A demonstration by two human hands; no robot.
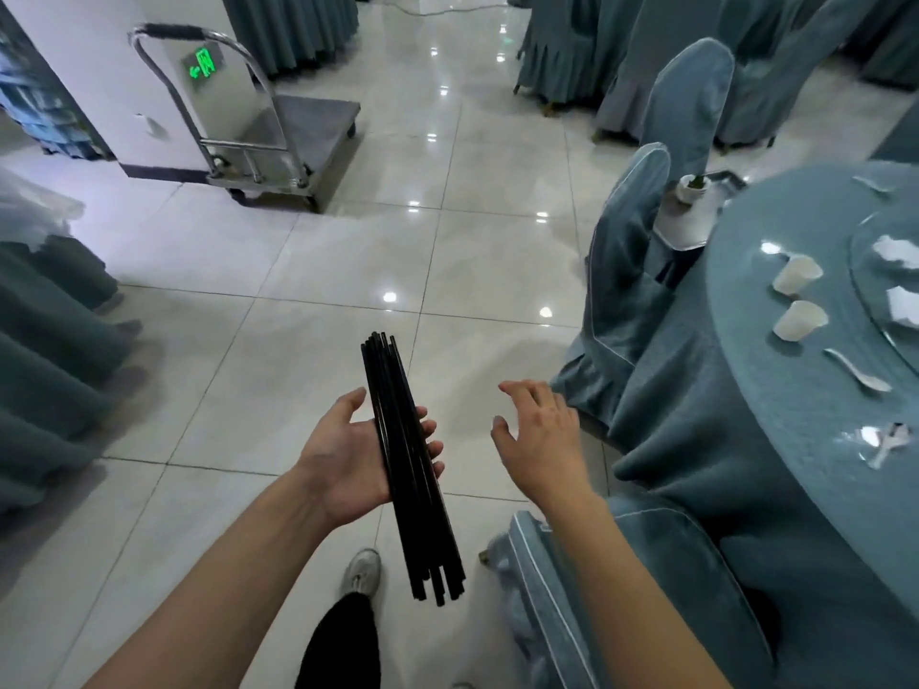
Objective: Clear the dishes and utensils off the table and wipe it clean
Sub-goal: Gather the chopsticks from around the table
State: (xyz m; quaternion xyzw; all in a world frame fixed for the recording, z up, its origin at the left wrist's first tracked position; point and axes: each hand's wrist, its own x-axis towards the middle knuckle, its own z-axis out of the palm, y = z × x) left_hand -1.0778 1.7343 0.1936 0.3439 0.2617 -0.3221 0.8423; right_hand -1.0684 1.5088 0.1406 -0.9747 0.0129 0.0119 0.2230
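— Where are the chopsticks (410,464) right now?

— I have them as one black bundle in the left hand (355,452). The palm faces up, the bundle lies across it, and the fingertips curl up round its right side, so the hand holds it loosely rather than clamping it.

— Which way does the bundle run?

— Its long axis points away from me and a little left at the far end, with the near end hanging down past the wrist towards my shoe (362,571). It is over the floor (318,271), not over the table (795,390).

— And the right hand (539,442)?

— Empty, fingers spread and relaxed, back of the hand up. It hovers just beside the bundle, apart from it, on the table side.

— So what does the next move turn on?

— I judge it turns on sides. The table lies to my right, and the right hand is the nearer one to it. Still on the cloth I see two cups (798,295), a spoon (858,371) nearer me, and another spoon (890,442) at the edge, partly blurred. The free right hand reaches those without crossing the bundle.

— And the cart (278,141)?

— Ahead and to the left, well apart from both hands. If the chopsticks go there, the left hand is already on that side, and the bundle already points roughly towards it.
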